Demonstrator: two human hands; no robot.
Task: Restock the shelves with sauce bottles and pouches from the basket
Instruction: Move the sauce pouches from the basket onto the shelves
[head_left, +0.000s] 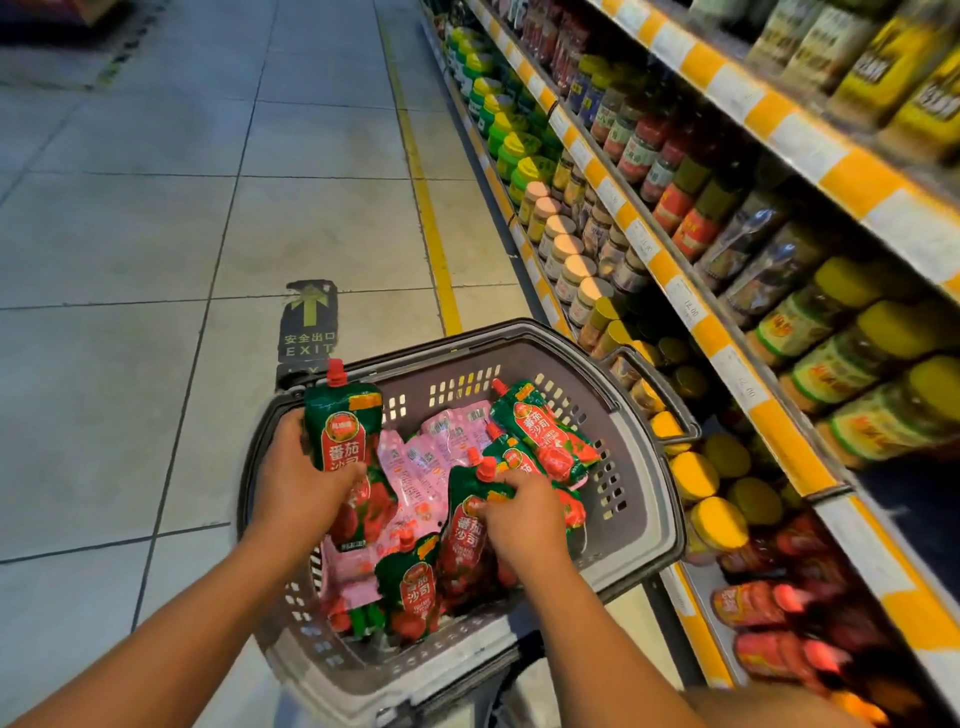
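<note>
Gripping a green-and-red tomato sauce pouch, left hand holds it upright, raised over the basket's left rim. Right hand is closed on a second pouch lying inside, not lifted yet. Basket load: several more green pouches plus pink ones, so restocking looks early, most stock left. Shelves at right look mostly full of jars.

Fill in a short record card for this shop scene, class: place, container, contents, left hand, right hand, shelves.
place: shop aisle with tiled floor
container: grey basket
contents: green-and-red spouted pouches, pink pouches
left hand: holds one green-and-red pouch upright, raised above the rest
right hand: gripping a second pouch inside the basket
shelves: to the right, stocked with jars and bottles
</note>
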